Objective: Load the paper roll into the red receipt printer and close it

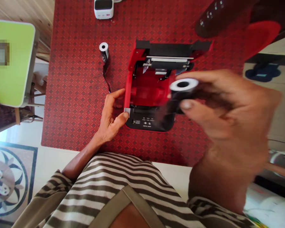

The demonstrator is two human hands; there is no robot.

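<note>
A red and black receipt printer [147, 91] sits on a red patterned tablecloth [78, 95] with its lid swung open and its red paper bay showing. My left hand [111, 115] grips the printer's left front corner, thumb on a grey latch. My right hand [218, 114], blurred and close to the camera, is closed around a paper roll [183, 87] with a white end and hollow core, held above the printer's right side.
A second paper roll [104, 50] stands left of the printer, a dark strip trailing from it. A small white device [104, 8] sits at the far edge. A green chair [11, 60] stands to the left, off the table.
</note>
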